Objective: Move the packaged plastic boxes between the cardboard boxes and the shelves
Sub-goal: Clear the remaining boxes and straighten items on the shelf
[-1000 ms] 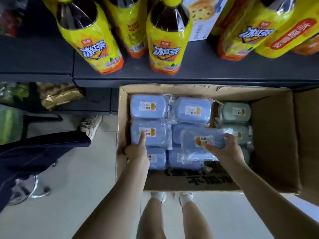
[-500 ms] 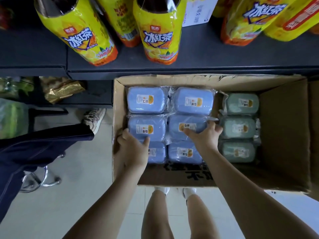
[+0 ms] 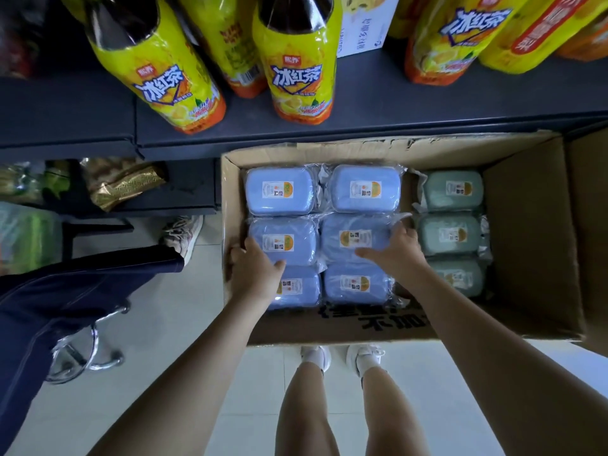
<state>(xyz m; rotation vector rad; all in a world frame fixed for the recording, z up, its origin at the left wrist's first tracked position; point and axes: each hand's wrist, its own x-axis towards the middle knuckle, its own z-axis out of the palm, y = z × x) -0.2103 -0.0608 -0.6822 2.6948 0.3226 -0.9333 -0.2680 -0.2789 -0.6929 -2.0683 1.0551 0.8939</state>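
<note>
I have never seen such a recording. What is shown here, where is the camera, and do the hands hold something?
No machine here: a person works with bare hands. One camera on the person's head looks forward and down. An open brown cardboard box holds blue plastic boxes wrapped in clear film and green ones. Beyond it, a dark shelf carries yellow iced-tea bottles. The right hand rests with spread fingers on a middle blue box. The left hand touches its neighbour, fingers tucked beside it; a real grip I cannot confirm.
</note>
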